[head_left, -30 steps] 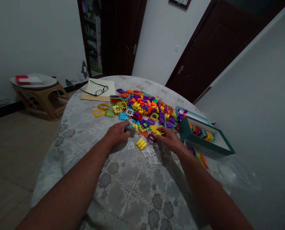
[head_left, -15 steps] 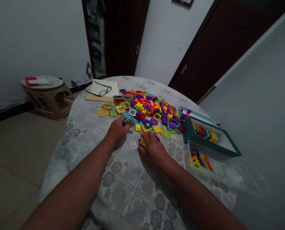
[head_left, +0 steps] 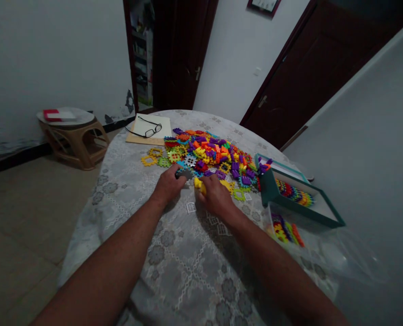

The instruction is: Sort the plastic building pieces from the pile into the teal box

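My left hand (head_left: 167,186) is closed on a dark grey notched building block (head_left: 185,173), pinched between thumb and fingers at the near edge of the pile. Close by on the right, my right hand (head_left: 216,195) grips a yellow building block (head_left: 203,188), partly covered by its fingers. Another small yellow block (head_left: 196,182) sits right at those fingertips; whether the two touch I cannot tell. A small white window-shaped piece (head_left: 191,208) lies flat on the tablecloth between my hands. Just beyond spreads a heap of colourful plastic blocks (head_left: 215,151).
Black glasses (head_left: 150,132) rest on paper (head_left: 165,124) at the far left of the table. On the right stand a green box (head_left: 303,210) with rows of blocks and a clear plastic container (head_left: 271,222). A stool (head_left: 81,142) is beyond the left table edge.
My right hand has moved forward with its yellow block, up to the other yellow block. White window pieces now show below it. My left hand still holds the grey block; the view has shifted slightly.
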Motion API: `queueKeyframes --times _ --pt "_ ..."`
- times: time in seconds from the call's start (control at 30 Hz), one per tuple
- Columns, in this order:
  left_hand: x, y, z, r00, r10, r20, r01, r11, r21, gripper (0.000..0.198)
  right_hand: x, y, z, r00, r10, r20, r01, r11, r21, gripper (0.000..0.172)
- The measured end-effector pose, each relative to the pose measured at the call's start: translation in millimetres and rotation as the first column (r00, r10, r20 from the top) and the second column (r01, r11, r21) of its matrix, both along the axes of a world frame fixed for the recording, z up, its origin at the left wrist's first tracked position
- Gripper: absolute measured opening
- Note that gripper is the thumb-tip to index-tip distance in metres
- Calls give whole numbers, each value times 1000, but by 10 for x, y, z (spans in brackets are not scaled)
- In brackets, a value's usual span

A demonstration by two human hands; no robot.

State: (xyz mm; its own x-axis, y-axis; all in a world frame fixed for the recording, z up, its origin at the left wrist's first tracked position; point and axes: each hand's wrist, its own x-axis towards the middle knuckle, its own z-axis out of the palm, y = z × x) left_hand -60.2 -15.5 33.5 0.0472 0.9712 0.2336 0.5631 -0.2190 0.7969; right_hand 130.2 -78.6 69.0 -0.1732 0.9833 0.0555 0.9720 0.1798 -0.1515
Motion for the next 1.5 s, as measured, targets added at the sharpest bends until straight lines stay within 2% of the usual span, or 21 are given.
queueKeyframes --times 0.17,0.3,0.57,0.7,0.8,0.9,1.0,1.07,1.17,1.23,1.27,1.37,1.43,1.5 --pt "-19 15 1 1000 -17 1 17 1000 3 22 -205 321 56 989 5 146 5 998 -64 35" --pt "-29 19 13 999 -34 -17 34 999 8 18 -255 389 32 986 8 166 4 998 -68 33" --pt "-28 27 7 997 -50 -59 51 998 22 23 -169 191 -73 999 25 45 -25 1000 -15 33" --pt "-24 14 13 990 -83 -111 84 996 12 26 1 99 33 987 42 -156 -45 999 -18 44" --pt "-11 -20 20 980 -121 -159 124 992 4 28 326 119 275 956 55 -289 -58 998 -2 45" --pt "7 -59 29 970 -155 -189 158 987 -3 32 879 298 591 945 7 -326 9 999 48 37" --pt "17 -82 38 963 -177 -202 178 984 -14 34 1600 649 850 917 -192 -350 241 965 102 37" --pt "17 -84 35 959 -196 -206 195 980 -23 34 2103 928 940 850 -379 -365 427 902 59 41" --pt "13 -80 10 946 -238 -220 239 971 -26 34 2776 1288 936 734 -581 -352 603 796 -57 45" --pt "12 -84 -15 936 -255 -242 258 966 -22 34 3116 1447 862 679 -670 -300 679 729 -91 35" --pt "13 -88 -26 930 -263 -255 266 964 -23 33 3248 1503 813 666 -689 -284 694 713 -100 30" --pt "17 -111 -41 912 -297 -284 301 953 -29 33 3503 1607 659 637 -726 -259 732 675 -93 26" --pt "21 -129 -29 905 -314 -287 316 948 -41 37 3583 1643 577 622 -740 -256 755 654 -55 35" --pt "26 -146 -2 903 -324 -283 318 946 -69 42 3612 1664 525 638 -725 -259 755 655 26 46"
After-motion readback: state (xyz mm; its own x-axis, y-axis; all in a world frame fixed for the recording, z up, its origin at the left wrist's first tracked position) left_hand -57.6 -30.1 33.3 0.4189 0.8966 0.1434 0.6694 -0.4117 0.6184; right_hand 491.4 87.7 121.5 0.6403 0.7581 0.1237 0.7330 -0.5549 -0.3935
